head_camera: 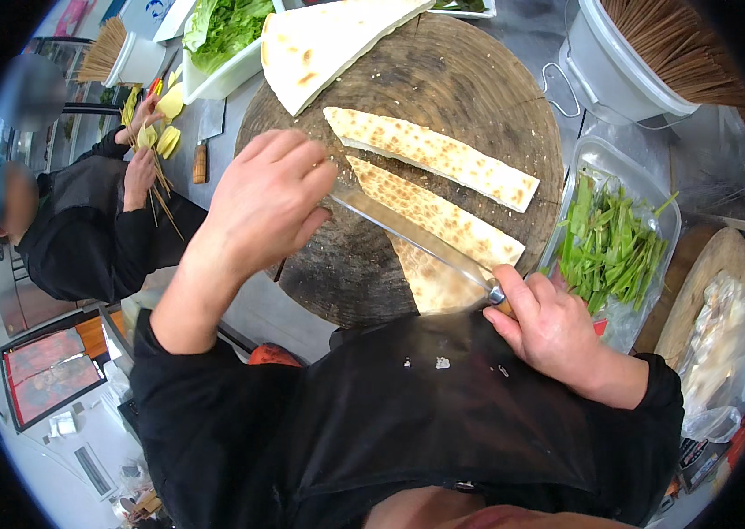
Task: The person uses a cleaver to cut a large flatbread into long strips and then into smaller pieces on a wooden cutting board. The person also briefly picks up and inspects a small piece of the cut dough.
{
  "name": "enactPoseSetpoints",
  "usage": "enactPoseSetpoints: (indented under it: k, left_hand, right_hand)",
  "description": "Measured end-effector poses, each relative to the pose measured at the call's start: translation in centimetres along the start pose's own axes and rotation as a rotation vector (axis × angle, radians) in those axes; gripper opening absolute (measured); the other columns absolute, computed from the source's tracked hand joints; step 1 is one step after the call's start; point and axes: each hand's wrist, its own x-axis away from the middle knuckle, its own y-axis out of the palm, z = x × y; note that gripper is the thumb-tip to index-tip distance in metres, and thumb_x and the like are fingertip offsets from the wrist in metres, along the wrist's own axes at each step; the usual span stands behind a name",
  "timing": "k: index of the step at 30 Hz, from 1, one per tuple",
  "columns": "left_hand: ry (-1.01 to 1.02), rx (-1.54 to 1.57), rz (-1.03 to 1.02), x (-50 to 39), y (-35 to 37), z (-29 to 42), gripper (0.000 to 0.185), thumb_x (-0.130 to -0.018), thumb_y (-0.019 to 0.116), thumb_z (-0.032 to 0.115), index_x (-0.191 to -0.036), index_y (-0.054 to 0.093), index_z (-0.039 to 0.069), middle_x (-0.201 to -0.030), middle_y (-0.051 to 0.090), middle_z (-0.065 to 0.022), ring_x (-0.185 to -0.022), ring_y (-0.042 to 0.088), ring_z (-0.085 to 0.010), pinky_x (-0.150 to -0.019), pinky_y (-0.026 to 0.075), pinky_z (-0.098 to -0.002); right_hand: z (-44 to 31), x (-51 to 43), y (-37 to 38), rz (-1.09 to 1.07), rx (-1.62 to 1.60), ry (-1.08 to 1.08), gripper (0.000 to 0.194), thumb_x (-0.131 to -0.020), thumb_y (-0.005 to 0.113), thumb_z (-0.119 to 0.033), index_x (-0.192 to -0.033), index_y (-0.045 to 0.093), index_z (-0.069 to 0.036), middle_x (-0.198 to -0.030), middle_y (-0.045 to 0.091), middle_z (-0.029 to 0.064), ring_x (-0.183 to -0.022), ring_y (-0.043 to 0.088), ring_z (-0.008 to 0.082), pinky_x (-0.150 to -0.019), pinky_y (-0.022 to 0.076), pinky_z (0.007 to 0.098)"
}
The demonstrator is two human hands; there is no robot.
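My right hand (pixel 544 324) grips the handle of a long knife (pixel 405 233). Its blade lies across a flatbread, between a cut strip (pixel 438 208) and the browned piece (pixel 442 278) nearer my body. My left hand (pixel 273 192), slightly blurred, hovers over the board's left side with fingers curled. The knife's tip reaches close to its thumb; whether the fingers hold anything is hidden. A second flatbread strip (pixel 432 155) lies farther away. At the back, a large flatbread wedge (pixel 326 49) overhangs the round wooden chopping block (pixel 505 86).
A tray of cut greens (pixel 610 244) and a bucket of skewers (pixel 630 73) stand right. Lettuce in a white tub (pixel 227 33) is back left. A cleaver (pixel 207 132) lies left, near a co-worker (pixel 95 211) holding skewers and yellow slices.
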Motion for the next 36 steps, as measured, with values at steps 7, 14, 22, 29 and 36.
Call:
enactPoseSetpoints:
  k: [7, 14, 22, 29, 36]
  left_hand:
    - [0.174, -0.045, -0.365, -3.9, 2.2, -2.1, 0.009, -0.067, 0.069, 0.013, -0.068, 0.063, 0.006, -0.078, 0.065, -0.0080, -0.078, 0.067, -0.0293, -0.061, 0.055, -0.0403]
    - [0.164, 0.046, -0.229, -3.1, 3.3, -2.5, 0.012, -0.061, 0.069, 0.012, -0.063, 0.057, 0.010, -0.071, 0.061, -0.0029, -0.071, 0.065, -0.0259, -0.057, 0.054, -0.0392]
    - [0.209, -0.009, -0.079, -3.2, 3.9, -2.4, 0.016, -0.058, 0.068, 0.010, -0.062, 0.053, 0.011, -0.067, 0.057, -0.0004, -0.069, 0.064, -0.0216, -0.050, 0.051, -0.0377]
    - [0.150, 0.022, -0.053, -2.3, 4.0, -1.8, 0.018, -0.058, 0.068, 0.010, -0.064, 0.051, 0.012, -0.068, 0.054, 0.0002, -0.068, 0.061, -0.0209, -0.050, 0.051, -0.0358]
    - [0.197, 0.063, 0.001, -3.1, 4.4, -2.7, 0.016, -0.057, 0.066, 0.016, -0.060, 0.051, 0.012, -0.062, 0.053, 0.0000, -0.062, 0.060, -0.0189, -0.048, 0.049, -0.0336]
  right_hand:
    - [0.0, -0.6, -0.6, -0.013, -0.028, 0.012, 0.044, -0.086, 0.070, -0.035, -0.120, 0.056, -0.011, -0.069, 0.051, 0.0064, -0.053, 0.056, 0.0230, -0.049, 0.0484, 0.0372]
    - [0.0, -1.2, -1.5, -0.126, -0.102, 0.053, 0.045, -0.086, 0.071, -0.033, -0.121, 0.055, -0.010, -0.072, 0.051, 0.0075, -0.056, 0.058, 0.0246, -0.048, 0.0482, 0.0367]
    - [1.0, -0.9, -0.1, -0.028, -0.172, 0.053, 0.046, -0.084, 0.074, -0.030, -0.121, 0.055, -0.011, -0.072, 0.049, 0.0067, -0.057, 0.057, 0.0244, -0.046, 0.0467, 0.0370]
    - [0.0, -1.1, -1.3, -0.092, -0.179, 0.043, 0.044, -0.083, 0.075, -0.026, -0.119, 0.056, -0.010, -0.073, 0.050, 0.0076, -0.058, 0.057, 0.0254, -0.049, 0.0468, 0.0378]
    - [0.8, -1.9, -1.2, -0.178, -0.263, 0.095, 0.053, -0.074, 0.081, -0.020, -0.120, 0.059, -0.004, -0.077, 0.054, 0.0081, -0.060, 0.058, 0.0264, -0.051, 0.0468, 0.0372]
